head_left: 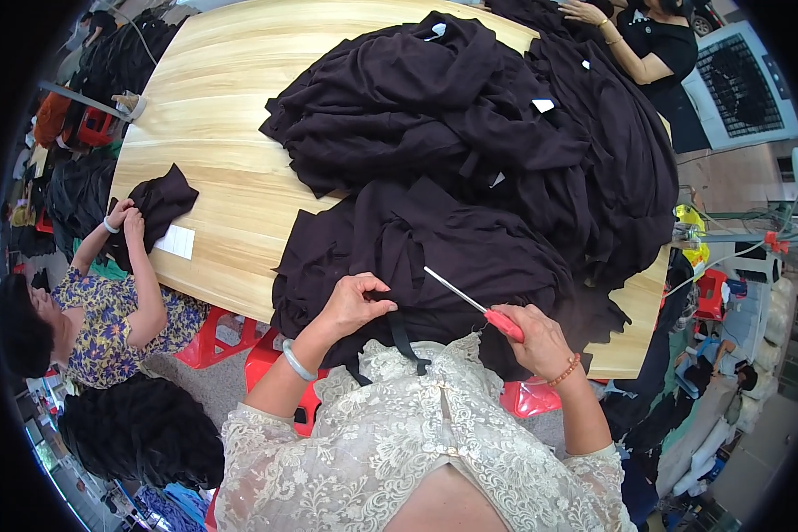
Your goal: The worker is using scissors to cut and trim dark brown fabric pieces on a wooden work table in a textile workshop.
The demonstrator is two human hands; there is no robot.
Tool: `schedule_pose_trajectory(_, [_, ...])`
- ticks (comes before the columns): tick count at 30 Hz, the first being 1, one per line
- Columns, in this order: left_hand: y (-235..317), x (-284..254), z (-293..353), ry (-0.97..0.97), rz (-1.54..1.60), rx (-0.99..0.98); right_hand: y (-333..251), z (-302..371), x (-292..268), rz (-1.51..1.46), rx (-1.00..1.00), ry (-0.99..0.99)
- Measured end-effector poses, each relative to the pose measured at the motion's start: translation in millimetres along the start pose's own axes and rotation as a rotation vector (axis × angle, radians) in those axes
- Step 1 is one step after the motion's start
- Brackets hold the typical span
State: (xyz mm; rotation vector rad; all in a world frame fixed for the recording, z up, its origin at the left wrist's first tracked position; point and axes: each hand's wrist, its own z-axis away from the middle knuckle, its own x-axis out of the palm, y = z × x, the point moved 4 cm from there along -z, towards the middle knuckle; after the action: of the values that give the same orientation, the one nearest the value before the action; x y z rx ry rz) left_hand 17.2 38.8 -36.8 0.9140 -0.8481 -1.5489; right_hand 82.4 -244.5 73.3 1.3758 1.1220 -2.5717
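One red-handled tool (492, 316) is pointing from the right hand (541, 341), which is grasping it, toward the far left corner of the table (213, 160). Its tip is hanging over the dark cloth (488, 266), right of the left hand (350, 309) and apart. Left fingers are curling; whether they are pinching cloth, one cannot tell. The cloth is lying along the near edge.

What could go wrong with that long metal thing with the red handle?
The right hand grips the red-handled tool with its metal tip pointing toward the dark cloth, so it might snag or nick the fabric. The left hand is close to that tip, so a slip could poke a finger. How sharp it is, I can't tell.
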Motion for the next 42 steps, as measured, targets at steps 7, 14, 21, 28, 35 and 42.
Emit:
schedule_pose_trajectory(7, [0.7,2.0,0.4,0.031,0.059,0.08,-11.5,8.3,2.3,0.035,-0.015,-0.13])
schedule_pose_trajectory(14, [-0.9,6.8,1.4,-0.067,0.122,0.082,-9.9,9.7,4.9,0.046,-0.031,-0.117])
schedule_pose_trajectory(21, [0.4,8.8,1.4,-0.063,0.235,0.133,-10.7,12.0,4.4,0.063,-0.034,-0.12])
schedule_pose_trajectory(28, [-0.5,8.7,1.1,-0.044,0.199,0.128,-11.6,12.9,3.5,0.079,-0.02,-0.129])
schedule_pose_trajectory(35, [0.9,8.2,-0.1,0.019,0.189,0.211,-16.4,18.6,3.8,0.153,-0.051,-0.195])
schedule_pose_trajectory(42, [18.4,4.4,1.0,-0.021,0.069,0.214,-19.5,17.5,2.3,0.177,-0.005,-0.274])
